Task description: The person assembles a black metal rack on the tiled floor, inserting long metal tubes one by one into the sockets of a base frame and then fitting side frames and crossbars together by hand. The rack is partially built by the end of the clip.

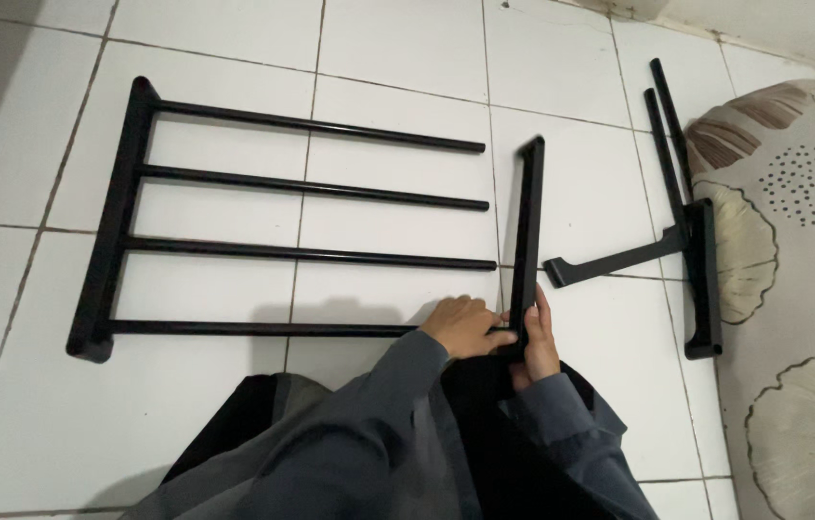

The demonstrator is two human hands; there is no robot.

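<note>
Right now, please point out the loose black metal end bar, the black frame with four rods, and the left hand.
Loose black metal end bar (529, 221): head view, mid-length.
Black frame with four rods (117, 217): head view, left upright.
Left hand (465, 325): head view, back.

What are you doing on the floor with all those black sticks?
A person sits on a white tiled floor with a black metal rack in pieces. Four long rods are fixed at one end into a side bar. The left hand is on the free end of the nearest rod, and the right hand holds a second side bar against that end. Its upper part is apart from the other three rod ends. Another black bracket piece lies beside a patterned cushion.
</note>
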